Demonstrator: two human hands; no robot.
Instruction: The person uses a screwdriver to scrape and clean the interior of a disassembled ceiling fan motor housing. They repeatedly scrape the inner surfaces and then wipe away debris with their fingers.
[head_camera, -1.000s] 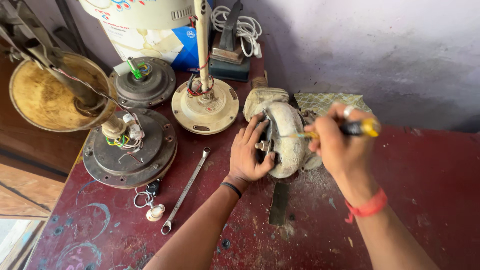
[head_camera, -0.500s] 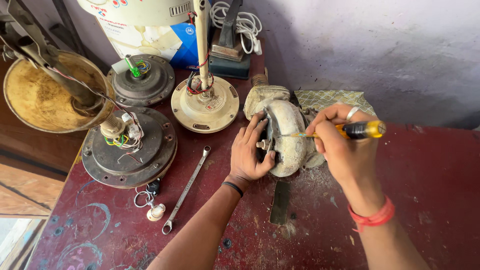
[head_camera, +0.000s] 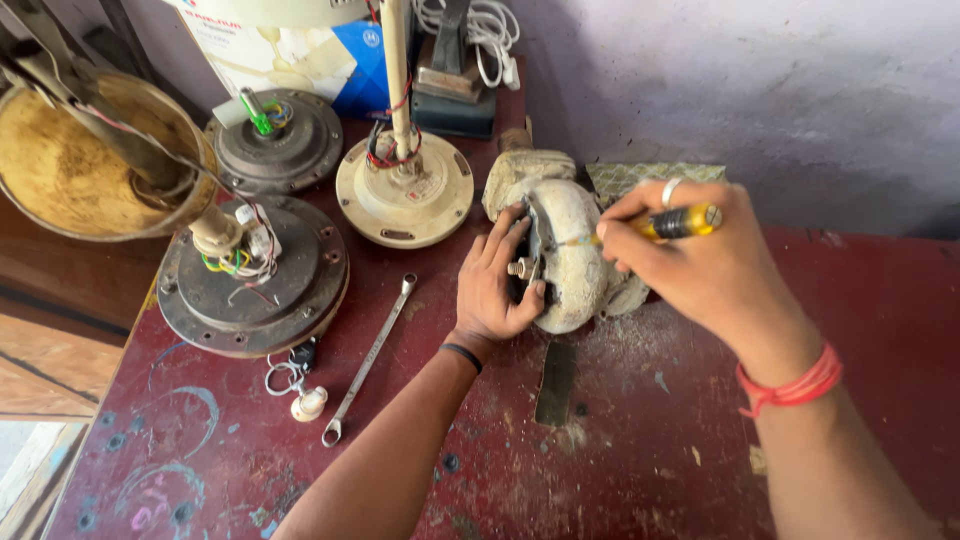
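On a worn red workbench (head_camera: 640, 450), a cream ceiling-fan motor housing (head_camera: 572, 255) stands tipped on its edge near the grey wall; the left hand (head_camera: 497, 285) clasps its near face, fingers spread around the central shaft — a brace that appears meant to keep the round casing from rolling. The right hand (head_camera: 690, 265) is clenched around a yellow-handled screwdriver (head_camera: 668, 224), its shaft angled into the seam of the housing; where the tip lands is hidden behind the rim. A red thread band (head_camera: 790, 385) circles that wrist. Other fan parts sit to the left, well clear of the work — a dark motor disc (head_camera: 290, 290) with loose wires, a cream motor (head_camera: 405, 190) with its rod upright, a brass-coloured canopy (head_camera: 60, 170); a slim spanner (head_camera: 368, 358) and a key ring (head_camera: 290, 375) lie within easy reach of the left forearm.
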